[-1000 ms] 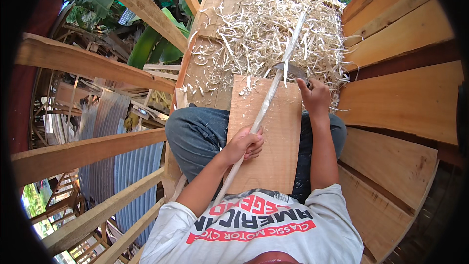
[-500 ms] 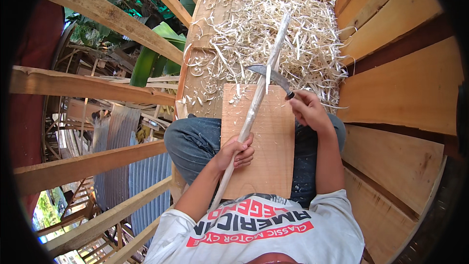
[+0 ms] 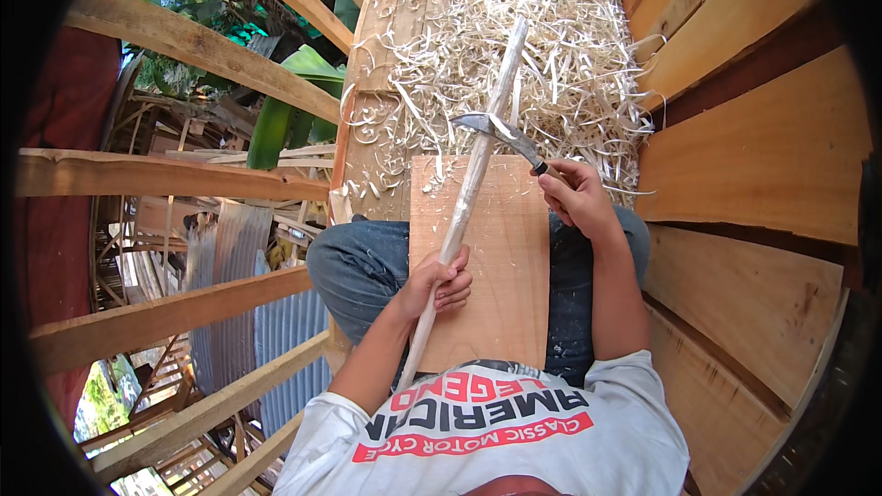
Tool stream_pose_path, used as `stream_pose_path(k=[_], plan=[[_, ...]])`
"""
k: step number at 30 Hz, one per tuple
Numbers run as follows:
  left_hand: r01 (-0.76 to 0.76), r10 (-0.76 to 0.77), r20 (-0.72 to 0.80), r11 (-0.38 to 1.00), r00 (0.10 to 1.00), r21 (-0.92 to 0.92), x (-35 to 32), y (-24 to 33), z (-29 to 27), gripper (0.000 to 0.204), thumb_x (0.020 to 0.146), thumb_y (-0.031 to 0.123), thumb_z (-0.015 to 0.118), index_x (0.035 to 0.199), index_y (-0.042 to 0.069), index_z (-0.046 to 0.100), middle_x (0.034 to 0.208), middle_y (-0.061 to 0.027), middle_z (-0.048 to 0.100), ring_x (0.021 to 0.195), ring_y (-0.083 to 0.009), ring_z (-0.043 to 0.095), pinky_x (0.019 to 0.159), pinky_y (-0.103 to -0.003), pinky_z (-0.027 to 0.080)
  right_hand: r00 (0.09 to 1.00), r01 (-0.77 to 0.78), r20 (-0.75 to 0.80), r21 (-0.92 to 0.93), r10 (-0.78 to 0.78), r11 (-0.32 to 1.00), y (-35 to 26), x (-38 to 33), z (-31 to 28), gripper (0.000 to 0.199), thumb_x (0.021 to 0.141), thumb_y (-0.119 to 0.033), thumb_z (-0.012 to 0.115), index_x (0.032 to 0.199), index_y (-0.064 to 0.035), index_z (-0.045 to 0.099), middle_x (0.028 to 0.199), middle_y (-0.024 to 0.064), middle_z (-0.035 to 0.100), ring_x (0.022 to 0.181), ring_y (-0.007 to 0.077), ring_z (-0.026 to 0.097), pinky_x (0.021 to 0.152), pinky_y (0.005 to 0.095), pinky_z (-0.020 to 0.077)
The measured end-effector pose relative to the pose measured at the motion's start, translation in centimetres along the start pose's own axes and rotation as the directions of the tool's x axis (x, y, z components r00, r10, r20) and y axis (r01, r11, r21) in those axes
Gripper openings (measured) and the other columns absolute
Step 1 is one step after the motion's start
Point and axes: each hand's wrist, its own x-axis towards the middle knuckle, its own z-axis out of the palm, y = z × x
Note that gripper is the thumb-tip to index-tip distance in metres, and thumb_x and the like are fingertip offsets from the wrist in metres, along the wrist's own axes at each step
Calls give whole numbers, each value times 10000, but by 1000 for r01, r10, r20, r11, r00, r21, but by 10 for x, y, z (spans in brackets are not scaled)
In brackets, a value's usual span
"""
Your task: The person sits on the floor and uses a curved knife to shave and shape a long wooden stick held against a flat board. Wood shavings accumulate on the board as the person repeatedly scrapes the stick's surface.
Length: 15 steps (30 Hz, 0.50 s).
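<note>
My left hand (image 3: 437,283) is wrapped round the lower part of a long pale wooden stick (image 3: 469,191), which slants up and away from my body. In my right hand (image 3: 579,197) is the handle of a curved knife (image 3: 511,135). Its hooked blade lies across the stick's upper half and touches it. Beneath the stick, a flat wooden board (image 3: 503,266) rests on my lap over my jeans. A thin strip of wood shows beside the stick just beyond the blade; I cannot tell whether it is still attached.
Curly wood shavings (image 3: 570,64) cover much of the plank floor (image 3: 375,55) ahead. Wooden rails (image 3: 175,176) run along the left, with corrugated metal sheets (image 3: 241,262) beyond them. A wall of wide wooden planks (image 3: 744,156) stands close on the right.
The stick and knife have shifted slightly left in view, and the stick's far end points a little lower. The thin curl standing at the blade has gone from there. Both grips are unchanged.
</note>
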Motion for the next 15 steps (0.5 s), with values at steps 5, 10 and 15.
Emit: stream_pose_path(k=[5,10,15], plan=[[-19,19,6,999,1000,45,-3,-3,-1,204,842,198,544,800,122,359,491,32,343,366,-56,320,346,-195,278,997,10,83,-81,-4,997,13,-6,8,181,928,-155,570,1015,-4,620,547,-49,457,387,14,362,347,183,268],[-32,30,17,997,999,77,-3,-6,-3,193,858,172,518,822,112,338,503,29,329,367,-57,314,346,-194,270,983,-74,176,81,59,994,-1,-4,-7,214,940,-164,549,1054,3,617,548,-40,449,378,27,362,350,187,291],[-48,46,28,998,999,43,-3,-5,-1,194,863,165,522,825,108,340,509,27,342,371,-57,321,351,-191,273,996,-57,75,119,48,991,2,-7,0,236,940,-190,565,1071,0,611,544,-46,455,355,28,355,338,186,269]])
